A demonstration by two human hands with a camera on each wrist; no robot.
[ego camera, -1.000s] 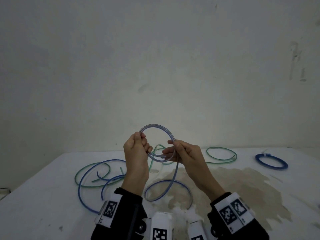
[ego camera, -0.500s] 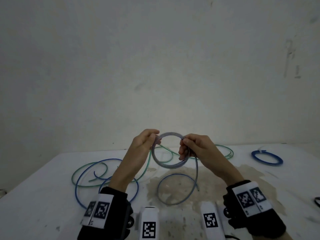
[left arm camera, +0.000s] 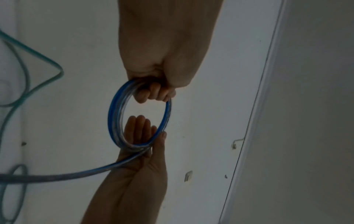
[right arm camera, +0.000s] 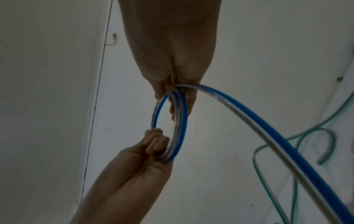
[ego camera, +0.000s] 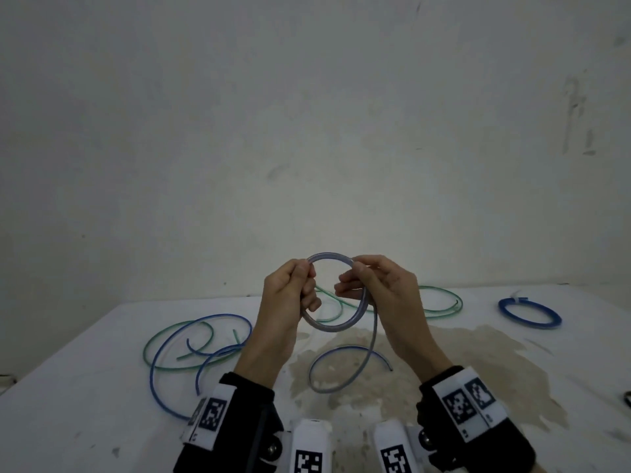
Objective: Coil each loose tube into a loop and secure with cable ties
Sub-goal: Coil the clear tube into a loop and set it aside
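Both hands are raised above a white table (ego camera: pixel 85 387), holding a small coil (ego camera: pixel 336 327) of clear tube with a blue stripe between them. The coil has several turns and stands roughly upright, in the air above the middle of the table.

The left hand (ego camera: pixel 290 298) grips the coil's left side: its fingers (left arm camera: pixel 151 92) are curled together around the bundled turns, with the thumb pressed on the upper arc.

The right hand (ego camera: pixel 386 295) holds the coil's right side. Thumb and forefinger pinch the top right of the loop, while the other fingers (left arm camera: pixel 138 128) lie fairly straight and close together, reaching through the ring from behind.

From the right hand the tube's loose tail (ego camera: pixel 341 367) drops down, curves in an open arc on the table near the person, and ends to the right. It lies over a brownish stain (ego camera: pixel 478 363) on the tabletop.

To the left on the table lies a tangle of loose tubes, a blue tube (ego camera: pixel 160 367) in wide curves crossed with a green tube (ego camera: pixel 170 331). Further back, behind the hands and out to the right, a second green tube (ego camera: pixel 447 302) lies in loose curves. At the far right sits a blue coil (ego camera: pixel 529 317), flat on the table, with a white tie (ego camera: pixel 519 297) at its far edge.

A pale wall (ego camera: pixel 307 131) rises behind the table.
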